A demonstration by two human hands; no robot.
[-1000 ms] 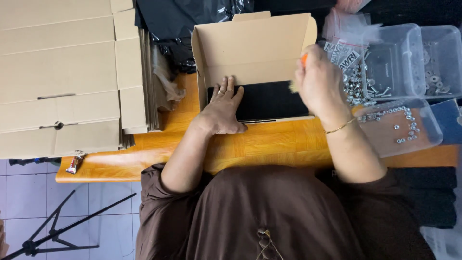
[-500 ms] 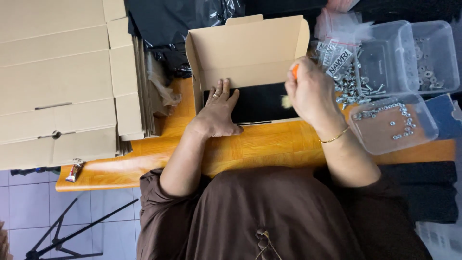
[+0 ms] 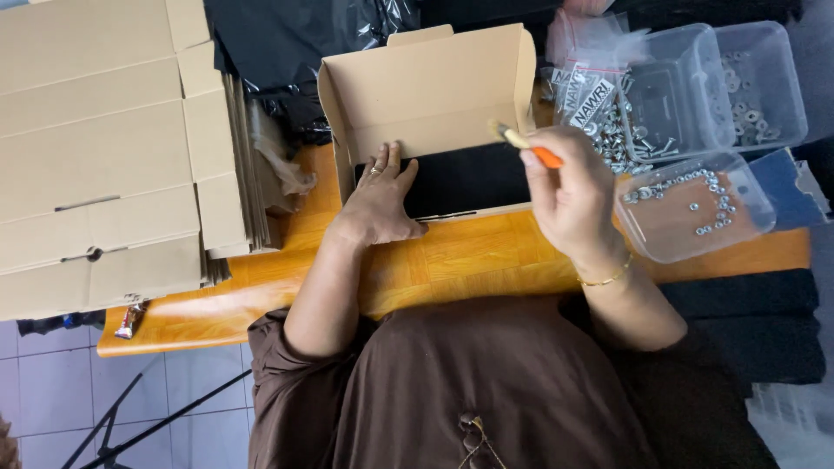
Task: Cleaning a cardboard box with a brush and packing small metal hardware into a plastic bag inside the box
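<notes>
Having been lifted from the box's (image 3: 434, 87) side, a brush (image 3: 526, 143) is clamped in right-hand fingers (image 3: 556, 169) while left fingers (image 3: 382, 169) are spread flat on the black pad (image 3: 469, 178).

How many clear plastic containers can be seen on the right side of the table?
3. Two deep tubs stand side by side at the back: one beside the open cardboard box, one farther right. A shallow tray with nuts lies in front. Others may be hidden.
</notes>
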